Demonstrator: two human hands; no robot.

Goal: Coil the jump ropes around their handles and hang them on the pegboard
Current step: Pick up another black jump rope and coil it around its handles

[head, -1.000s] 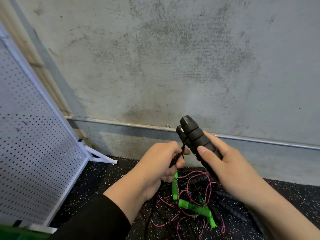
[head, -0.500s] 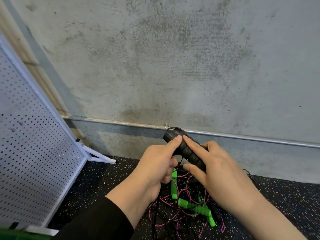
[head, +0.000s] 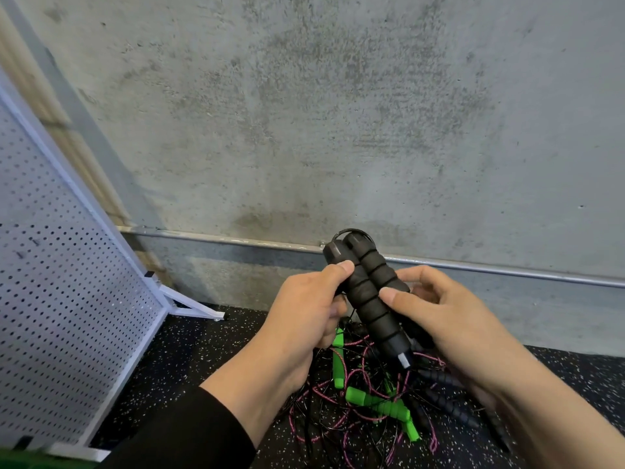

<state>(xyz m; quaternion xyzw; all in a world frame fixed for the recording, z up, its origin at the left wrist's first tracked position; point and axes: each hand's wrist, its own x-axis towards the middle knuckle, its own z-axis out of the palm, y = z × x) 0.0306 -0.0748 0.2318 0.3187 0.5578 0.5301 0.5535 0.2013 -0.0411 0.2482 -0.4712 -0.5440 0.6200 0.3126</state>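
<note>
Head view: two black foam handles (head: 367,292) held side by side, tilted, upper ends toward the concrete wall (head: 338,113), lower ends pointing down at the floor. A thin black cord loop (head: 351,231) arching over the upper ends. Left hand (head: 301,319) curled round the left side of the pair, thumb tip pressed on the upper part of the nearer handle, remaining fingers folded underneath. Right hand (head: 449,316) gripping from the right, thumb laid across the middle of the handles, fingers wrapped behind, index finger partly raised. Cannot tell how much cord is wound on the handles.

Below the hands, on the speckled black floor (head: 203,360): a tangled heap of ropes (head: 358,411), pink-and-black cord mixed with thin black cord, with bright green handles (head: 382,406) lying in it and dark ribbed handles (head: 446,401) just right of them, partly hidden by the right wrist.

White pegboard (head: 67,299) standing at the left, well apart from the heap, on a white foot (head: 192,308). Metal pipe (head: 507,270) running along the base of the wall, behind the hands. Black sleeve (head: 182,438) on the left forearm.
</note>
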